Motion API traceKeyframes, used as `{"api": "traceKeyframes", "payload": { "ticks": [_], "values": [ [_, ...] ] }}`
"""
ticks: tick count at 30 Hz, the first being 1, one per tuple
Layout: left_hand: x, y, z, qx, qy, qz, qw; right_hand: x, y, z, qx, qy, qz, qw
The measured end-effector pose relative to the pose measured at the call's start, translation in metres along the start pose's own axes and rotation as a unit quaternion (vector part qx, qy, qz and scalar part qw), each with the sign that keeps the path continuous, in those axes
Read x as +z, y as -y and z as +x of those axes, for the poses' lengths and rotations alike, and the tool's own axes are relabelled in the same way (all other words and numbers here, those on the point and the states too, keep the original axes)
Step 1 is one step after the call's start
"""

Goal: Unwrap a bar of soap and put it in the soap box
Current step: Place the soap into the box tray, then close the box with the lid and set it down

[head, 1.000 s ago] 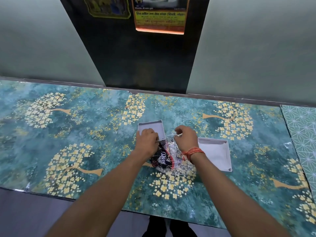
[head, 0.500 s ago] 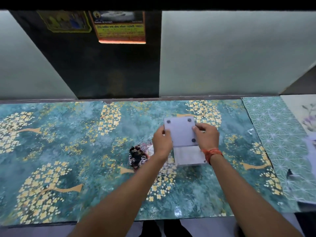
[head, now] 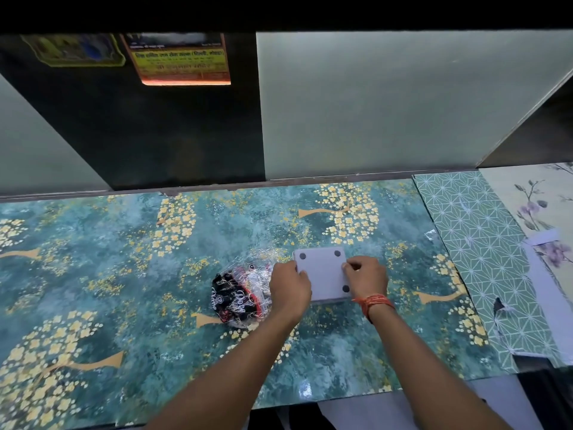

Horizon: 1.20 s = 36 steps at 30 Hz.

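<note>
Gripping the soap box (head: 322,276) w/ both hands: left hand (head: 290,287) on its left edge, right hand (head: 367,279) on its right, box closed on bench (head: 124,274). Crumpled wrapper (head: 240,293) just left.

Both forearms reach toward 12 o'clock. The left hand (head: 290,287) and right hand (head: 366,279) sit close together, fingers curled inward, clamping something between them.

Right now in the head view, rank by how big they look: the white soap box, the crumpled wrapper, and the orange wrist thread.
1. Crumpled wrapper and white soap box: they look about alike, and both hands partly cover them, so no ranking.
2. Orange wrist thread: clearly smallest.
</note>
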State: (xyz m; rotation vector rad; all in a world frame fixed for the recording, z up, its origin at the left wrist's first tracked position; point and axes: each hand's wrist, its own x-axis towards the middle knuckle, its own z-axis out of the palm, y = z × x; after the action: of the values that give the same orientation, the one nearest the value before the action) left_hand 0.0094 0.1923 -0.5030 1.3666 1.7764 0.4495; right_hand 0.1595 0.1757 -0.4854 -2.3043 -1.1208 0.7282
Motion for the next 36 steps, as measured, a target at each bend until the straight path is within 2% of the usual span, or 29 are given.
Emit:
{"api": "traceKeyframes", "payload": {
  "ticks": [4,8,14,22,26,29,33,36],
  "values": [
    [-0.008,-0.005,-0.008,-0.003,0.012,-0.038,0.999,0.003,0.001,0.000,0.000,0.005,-0.001,1.000],
    [-0.013,-0.008,-0.010,0.031,0.005,-0.052,0.998,0.006,0.000,0.002,-0.007,-0.007,-0.002,1.000],
    [-0.016,-0.006,-0.011,0.059,-0.011,-0.037,0.997,0.008,-0.002,-0.002,-0.035,-0.036,0.015,0.999],
    [-0.017,-0.004,-0.006,0.023,-0.005,-0.036,0.999,0.015,-0.012,0.006,-0.008,-0.019,0.025,0.999],
    [-0.018,-0.002,0.000,-0.007,0.029,-0.053,0.998,0.013,-0.017,0.006,0.011,-0.004,0.055,0.998],
    [-0.023,-0.004,0.005,-0.031,0.085,-0.045,0.995,0.011,-0.018,0.015,0.043,0.044,0.060,0.996],
    [-0.029,-0.002,0.003,-0.064,0.175,-0.110,0.976,0.006,-0.022,0.019,0.063,0.168,0.073,0.981],
    [-0.026,-0.001,0.000,-0.047,0.186,-0.142,0.971,0.004,-0.016,0.016,0.117,0.224,0.113,0.961]
  ]
}}
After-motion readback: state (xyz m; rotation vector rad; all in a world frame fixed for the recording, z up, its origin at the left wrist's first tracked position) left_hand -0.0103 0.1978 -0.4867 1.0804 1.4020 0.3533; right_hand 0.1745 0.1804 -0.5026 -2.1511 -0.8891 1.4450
